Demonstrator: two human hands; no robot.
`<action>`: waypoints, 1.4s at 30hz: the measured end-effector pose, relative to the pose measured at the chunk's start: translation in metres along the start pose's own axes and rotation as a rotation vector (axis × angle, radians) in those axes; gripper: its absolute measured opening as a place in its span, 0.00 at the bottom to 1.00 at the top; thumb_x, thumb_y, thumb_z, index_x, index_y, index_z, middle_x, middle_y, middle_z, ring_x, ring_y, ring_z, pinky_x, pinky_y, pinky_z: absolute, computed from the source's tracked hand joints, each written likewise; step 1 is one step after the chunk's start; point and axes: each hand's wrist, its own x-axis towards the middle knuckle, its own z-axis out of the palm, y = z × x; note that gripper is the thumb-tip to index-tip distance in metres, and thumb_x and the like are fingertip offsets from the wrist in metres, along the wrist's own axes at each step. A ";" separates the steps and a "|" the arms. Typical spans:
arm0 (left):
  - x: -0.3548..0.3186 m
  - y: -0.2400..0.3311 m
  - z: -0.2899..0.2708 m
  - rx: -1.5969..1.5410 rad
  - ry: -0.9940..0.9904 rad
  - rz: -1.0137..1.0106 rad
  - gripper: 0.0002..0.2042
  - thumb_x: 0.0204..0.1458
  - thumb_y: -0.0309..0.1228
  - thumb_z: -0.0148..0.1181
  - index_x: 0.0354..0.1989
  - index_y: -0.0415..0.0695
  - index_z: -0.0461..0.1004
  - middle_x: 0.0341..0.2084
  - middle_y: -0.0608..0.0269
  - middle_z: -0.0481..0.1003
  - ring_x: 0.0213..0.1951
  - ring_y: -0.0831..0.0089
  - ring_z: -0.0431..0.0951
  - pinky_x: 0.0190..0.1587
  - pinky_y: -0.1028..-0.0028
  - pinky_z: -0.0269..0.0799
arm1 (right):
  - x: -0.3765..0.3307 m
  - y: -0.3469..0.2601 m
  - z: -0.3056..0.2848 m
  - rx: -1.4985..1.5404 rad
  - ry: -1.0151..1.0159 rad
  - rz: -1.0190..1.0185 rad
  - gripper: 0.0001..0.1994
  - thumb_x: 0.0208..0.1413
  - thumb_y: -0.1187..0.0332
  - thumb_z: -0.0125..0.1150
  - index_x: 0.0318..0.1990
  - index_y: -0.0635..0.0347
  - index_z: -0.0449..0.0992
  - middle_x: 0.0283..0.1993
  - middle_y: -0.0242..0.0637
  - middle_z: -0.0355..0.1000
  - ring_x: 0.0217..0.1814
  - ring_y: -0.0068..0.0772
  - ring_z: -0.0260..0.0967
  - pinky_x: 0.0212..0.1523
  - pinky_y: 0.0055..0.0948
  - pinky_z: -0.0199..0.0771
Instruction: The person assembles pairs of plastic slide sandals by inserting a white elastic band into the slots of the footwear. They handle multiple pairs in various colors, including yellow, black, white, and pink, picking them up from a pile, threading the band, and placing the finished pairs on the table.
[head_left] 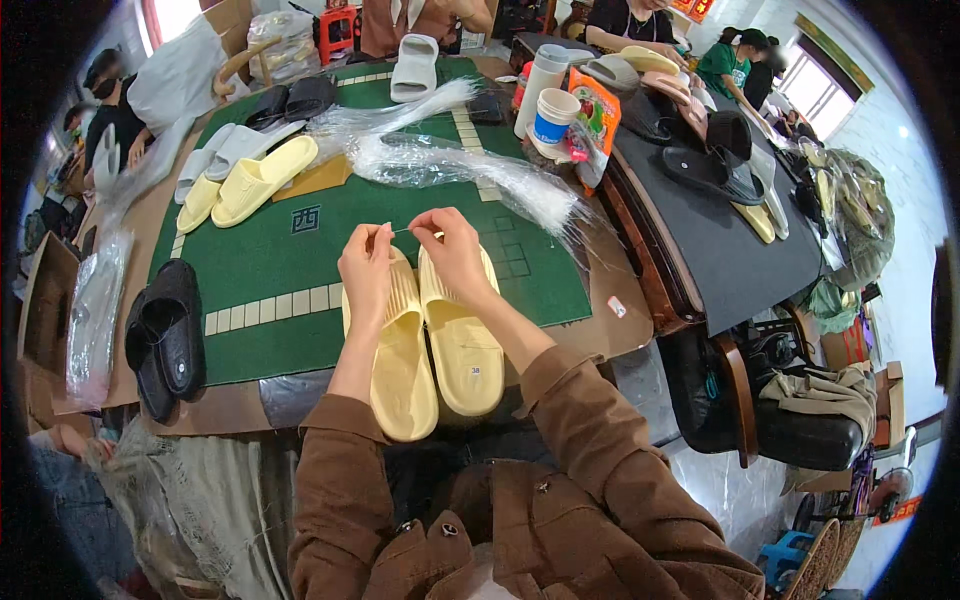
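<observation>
Brown sleeves (345, 495) are seen nearest the camera, with the forearms reached out over a pair of pale yellow slippers (405, 385). These are laid side by side at the near edge of the table, heels toward the body and toes pointed away onto a green mat (270, 270). Above the toe ends, a thin strand (402, 231) is pinched at one side by the fingertips of the left hand (366, 270) and at the other by those of the right hand (455, 255); thumb and forefinger are brought close together on each hand, and only a short length is left showing in the gap. Whether the strand is passed through either slipper cannot be told, since the toes are partly covered by the hands. The step in hand is judged to be the working of the strand's ends just over the slippers. For the next move, a fine, steady pinch seems called for, with both ends kept under control and the slippers kept together, as so slim a strand could easily be dropped. More strands are spread across the mat in a loose clear bundle (440, 165), beyond the hands, while black slippers (180, 345) are placed at the left.
</observation>
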 end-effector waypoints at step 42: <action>0.003 -0.007 -0.002 -0.062 -0.131 -0.040 0.08 0.58 0.29 0.54 0.34 0.37 0.75 0.21 0.69 0.70 0.26 0.81 0.67 0.31 0.78 0.63 | 0.004 0.003 -0.007 0.214 0.105 0.036 0.05 0.52 0.77 0.53 0.34 0.63 0.75 0.35 0.38 0.67 0.37 0.33 0.67 0.39 0.29 0.69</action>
